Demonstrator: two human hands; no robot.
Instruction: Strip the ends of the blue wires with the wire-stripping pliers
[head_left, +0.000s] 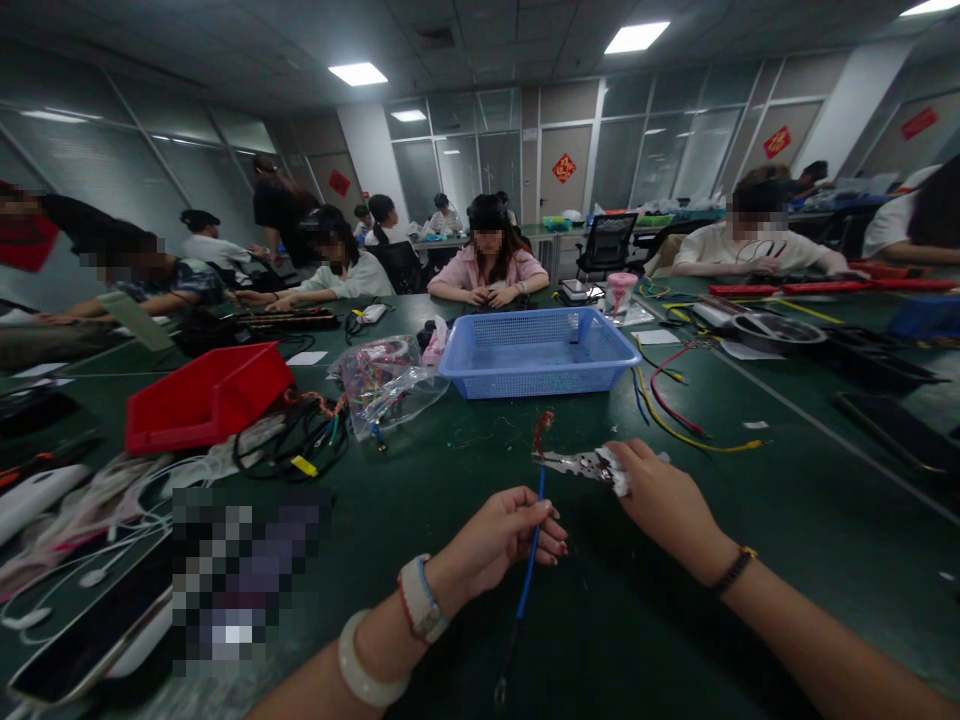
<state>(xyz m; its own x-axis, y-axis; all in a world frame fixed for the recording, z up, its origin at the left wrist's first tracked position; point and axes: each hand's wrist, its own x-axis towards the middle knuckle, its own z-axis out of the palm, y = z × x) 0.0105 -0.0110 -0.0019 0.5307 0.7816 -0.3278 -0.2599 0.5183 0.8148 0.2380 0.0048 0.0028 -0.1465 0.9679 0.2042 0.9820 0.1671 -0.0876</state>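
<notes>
My left hand is closed around a thin blue wire that stands nearly upright above the green table. Bare copper strands fan out at the wire's top end. My right hand grips a metal wire stripper whose handle is wrapped in white; its jaws meet the wire just under the copper strands. A watch and a pale bangle sit on my left wrist, a dark beaded bracelet on my right.
A blue mesh basket stands beyond my hands. At the left are a red bin, a clear bag of wires and tangled cables. Red and yellow wires lie at the right. Several people sit across the table.
</notes>
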